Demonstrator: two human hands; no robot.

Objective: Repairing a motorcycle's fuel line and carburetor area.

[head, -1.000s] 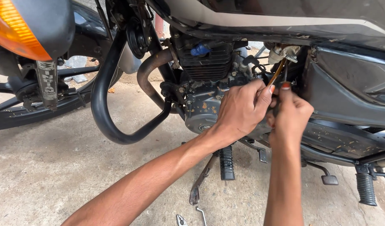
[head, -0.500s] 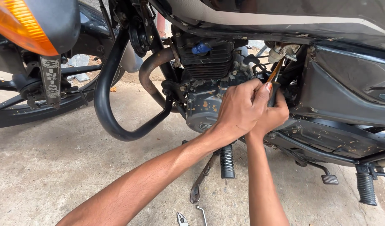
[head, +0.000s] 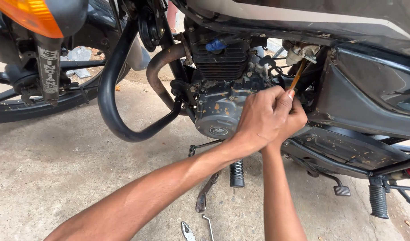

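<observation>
Fingers of left hand (head: 258, 117) & right hand (head: 290, 119) clenched together round yellow screwdriver (head: 298, 76), tip by engine (head: 223, 96).

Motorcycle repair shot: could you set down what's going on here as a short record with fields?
Setting: motorcycle parked on a concrete floor
Left hand: closed around a thin orange-handled tool, in front of the right hand
Right hand: pressed behind the left, mostly hidden
Tool tip: points up beside the engine
On the floor: pliers near the forearms
Nearby: black crash guard
</observation>
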